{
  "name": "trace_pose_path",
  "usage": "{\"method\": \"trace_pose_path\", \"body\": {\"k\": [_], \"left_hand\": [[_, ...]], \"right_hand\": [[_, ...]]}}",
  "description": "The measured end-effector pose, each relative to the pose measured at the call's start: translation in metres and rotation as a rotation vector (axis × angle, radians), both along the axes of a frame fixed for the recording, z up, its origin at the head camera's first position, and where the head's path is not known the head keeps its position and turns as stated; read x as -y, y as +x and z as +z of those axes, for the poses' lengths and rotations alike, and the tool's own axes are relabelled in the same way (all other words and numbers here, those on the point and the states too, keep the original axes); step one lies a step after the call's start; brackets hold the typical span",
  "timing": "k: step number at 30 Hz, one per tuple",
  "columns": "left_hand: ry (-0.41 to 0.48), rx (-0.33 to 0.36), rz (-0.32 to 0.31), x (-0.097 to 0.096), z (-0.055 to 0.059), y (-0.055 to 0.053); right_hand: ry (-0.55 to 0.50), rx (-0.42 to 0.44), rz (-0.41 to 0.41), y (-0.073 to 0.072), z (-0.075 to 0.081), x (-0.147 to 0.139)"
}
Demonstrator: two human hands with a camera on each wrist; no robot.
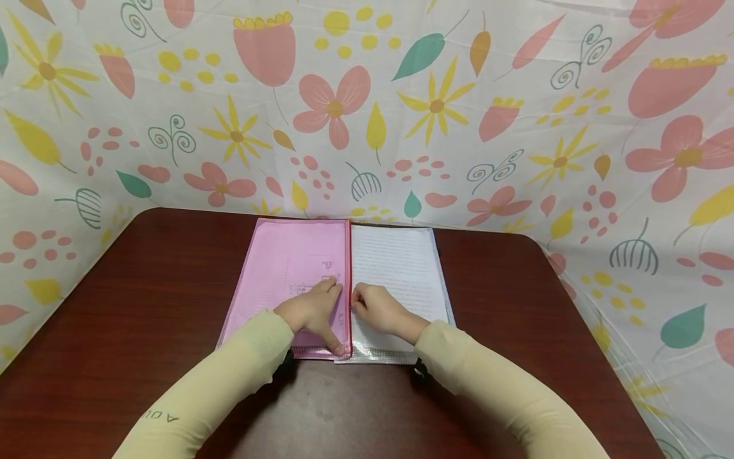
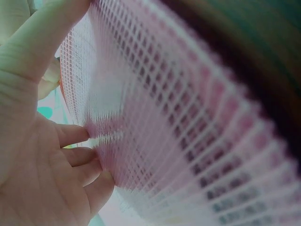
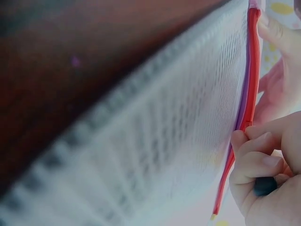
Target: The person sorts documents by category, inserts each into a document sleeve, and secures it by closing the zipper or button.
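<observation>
A pink mesh zipper pouch (image 1: pixel 275 274) with printed papers inside lies on the table, its red zipper (image 1: pixel 348 255) along the right edge. My left hand (image 1: pixel 315 309) rests on the pouch with spread fingers, the thumb near the lower end of the zipper. With curled fingers, my right hand (image 1: pixel 381 309) pinches the red zipper partway along; the slider is hidden by the fingertips. In the right wrist view a small dark piece (image 3: pixel 265 186) shows among the curled fingers; its kind is unclear. A clear white mesh pouch (image 1: pixel 401 261) with a printed sheet lies under my right hand.
Both pouches lie side by side on a dark reddish-brown table (image 1: pixel 499 293), near its far edge. A floral curtain (image 1: pixel 344 166) hangs behind and at both sides. A purple strip (image 3: pixel 243 101) runs beside the red zipper in the right wrist view.
</observation>
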State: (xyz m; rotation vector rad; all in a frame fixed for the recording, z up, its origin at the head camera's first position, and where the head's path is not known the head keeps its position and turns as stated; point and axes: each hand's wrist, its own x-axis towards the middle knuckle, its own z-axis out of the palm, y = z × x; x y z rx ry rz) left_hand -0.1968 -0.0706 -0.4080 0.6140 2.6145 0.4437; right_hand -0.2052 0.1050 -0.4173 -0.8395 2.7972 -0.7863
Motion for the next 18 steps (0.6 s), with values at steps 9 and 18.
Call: {"method": "trace_pose_path", "body": {"k": [9, 18], "left_hand": [[-0.001, 0.019, 0.019, -0.001, 0.001, 0.001], [-0.004, 0.009, 0.013, 0.0, 0.001, 0.001]], "right_hand": [[0.013, -0.008, -0.022, -0.009, -0.003, 0.002], [0.027, -0.013, -0.039, -0.019, -0.003, 0.004]]}}
